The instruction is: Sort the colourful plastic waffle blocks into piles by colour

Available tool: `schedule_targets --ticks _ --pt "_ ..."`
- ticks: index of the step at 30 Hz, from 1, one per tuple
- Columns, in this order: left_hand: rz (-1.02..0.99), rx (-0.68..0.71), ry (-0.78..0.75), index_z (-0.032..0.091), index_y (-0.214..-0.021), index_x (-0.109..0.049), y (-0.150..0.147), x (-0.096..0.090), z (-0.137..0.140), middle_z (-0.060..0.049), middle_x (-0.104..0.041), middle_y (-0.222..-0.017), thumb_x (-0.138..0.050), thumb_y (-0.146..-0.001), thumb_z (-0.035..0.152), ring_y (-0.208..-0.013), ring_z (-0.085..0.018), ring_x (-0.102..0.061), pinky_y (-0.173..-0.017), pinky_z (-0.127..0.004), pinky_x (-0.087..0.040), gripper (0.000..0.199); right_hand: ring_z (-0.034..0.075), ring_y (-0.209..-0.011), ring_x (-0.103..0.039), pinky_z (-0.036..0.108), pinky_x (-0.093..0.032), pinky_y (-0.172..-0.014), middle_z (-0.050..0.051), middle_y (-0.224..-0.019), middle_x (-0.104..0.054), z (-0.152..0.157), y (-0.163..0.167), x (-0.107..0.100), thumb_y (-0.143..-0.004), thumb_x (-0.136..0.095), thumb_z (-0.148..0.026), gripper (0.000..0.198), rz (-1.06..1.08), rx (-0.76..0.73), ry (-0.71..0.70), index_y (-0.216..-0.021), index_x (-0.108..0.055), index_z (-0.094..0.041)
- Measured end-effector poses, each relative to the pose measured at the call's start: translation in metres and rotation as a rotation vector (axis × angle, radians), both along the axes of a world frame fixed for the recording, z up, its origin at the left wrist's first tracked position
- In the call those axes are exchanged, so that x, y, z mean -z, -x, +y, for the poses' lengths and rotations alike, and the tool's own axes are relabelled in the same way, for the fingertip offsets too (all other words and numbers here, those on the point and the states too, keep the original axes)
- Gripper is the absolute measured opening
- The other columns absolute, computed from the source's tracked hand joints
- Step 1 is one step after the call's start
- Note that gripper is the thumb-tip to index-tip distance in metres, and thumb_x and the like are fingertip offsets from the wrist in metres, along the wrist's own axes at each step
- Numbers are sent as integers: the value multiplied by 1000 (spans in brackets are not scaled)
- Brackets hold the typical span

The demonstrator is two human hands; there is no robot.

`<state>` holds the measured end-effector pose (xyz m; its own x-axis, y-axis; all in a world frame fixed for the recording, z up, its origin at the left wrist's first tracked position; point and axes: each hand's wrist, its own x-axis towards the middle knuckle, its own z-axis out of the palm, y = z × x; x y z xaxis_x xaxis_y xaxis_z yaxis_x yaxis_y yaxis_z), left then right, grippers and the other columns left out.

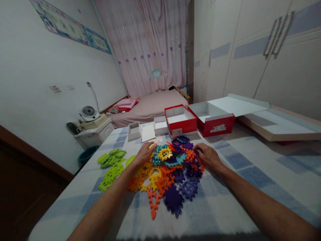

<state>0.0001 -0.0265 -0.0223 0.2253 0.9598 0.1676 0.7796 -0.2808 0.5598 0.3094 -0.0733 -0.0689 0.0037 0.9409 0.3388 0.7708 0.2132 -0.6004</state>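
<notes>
At eleven o'clock on the pile of toothed pieces (164,184), the left hand (144,154) pinches a yellow piece (152,145); at two o'clock the right hand's (208,156) grip is unclear. Lifting singly should prevent snagging.

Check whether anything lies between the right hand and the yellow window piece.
Yes: an orange piece and the end of a teal piece lie between the right hand and the yellow window piece.

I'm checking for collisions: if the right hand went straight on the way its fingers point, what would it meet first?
The right hand would probably first meet the dark purple, notched plastic pieces just ahead, though depth is unclear.
</notes>
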Motion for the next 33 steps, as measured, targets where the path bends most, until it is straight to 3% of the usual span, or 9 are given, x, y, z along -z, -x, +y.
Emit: schedule_targets --ticks 4,8,12,14,17,21,25,29,33 --pt "-98 2 -17 11 -119 -59 -16 -4 1 -15 -57 -127 -47 -86 46 -114 -25 -55 -95 -35 -45 49 16 -87 -58 27 -40 -82 4 -93 -66 -1 0 -2 -76 -42 -13 25 -13 -3 6 -83 -65 -20" --pt "-156 96 -11 15 -114 -62 -47 -11 -8 -12 -64 -115 -53 -84 43 -100 -22 -62 -84 -32 -51 42 17 -88 -59 27 -40 -81 4 -93 -67 -2 0 -3 -76 -42 -14 24 -20 -4 9 -83 -64 -20" --pt "-149 351 -106 20 -111 -65 -75 -24 -31 -8 -64 -118 -55 -86 40 -110 -21 -59 -97 -33 -46 34 17 -86 -59 27 -41 -79 3 -90 -67 -1 -3 -1 -77 -41 -15 25 -24 -17 -3 -83 -65 -21" --pt "-111 476 -209 21 -115 -63 -70 -31 -38 -9 -59 -126 -53 -88 41 -117 -21 -54 -103 -34 -42 35 18 -86 -60 28 -42 -80 3 -90 -67 0 -5 2 -76 -41 -17 25 -23 -25 -8 -83 -65 -21" --pt "-3 382 -313 22 -117 -62 -24 -35 -36 -9 -54 -132 -49 -89 41 -119 -20 -53 -105 -34 -40 36 19 -87 -60 30 -42 -80 4 -93 -67 3 -9 4 -77 -41 -20 25 -27 -44 -9 -84 -65 -21" --pt "147 -264 -297 22 -113 -62 93 -21 -25 -7 -51 -136 -47 -88 41 -129 -22 -44 -112 -37 -30 35 20 -87 -61 31 -43 -79 4 -94 -67 4 -11 6 -77 -42 -24 24 -27 -43 -6 -84 -64 -22" --pt "168 -476 -185 17 -106 -63 191 -4 -21 -16 -57 -128 -48 -83 47 -131 -35 -40 -111 -56 -24 41 20 -85 -61 32 -43 -78 4 -92 -67 3 -9 5 -76 -41 -23 24 -28 -37 -12 -84 -64 -22" --pt "130 -533 -70 7 -121 -55 222 10 -13 -24 -53 -131 -43 -81 58 -129 -38 -43 -107 -57 -29 65 20 -85 -61 31 -43 -77 3 -92 -67 1 -8 3 -76 -42 -24 23 -24 -26 -4 -84 -64 -22" --pt "62 -432 -31 10 -129 -50 202 20 1 -18 -49 -139 -45 -75 65 -132 -32 -41 -110 -47 -29 78 20 -84 -61 31 -42 -76 3 -91 -67 1 -8 1 -76 -42 -24 23 -35 -15 17 -83 -64 -22"
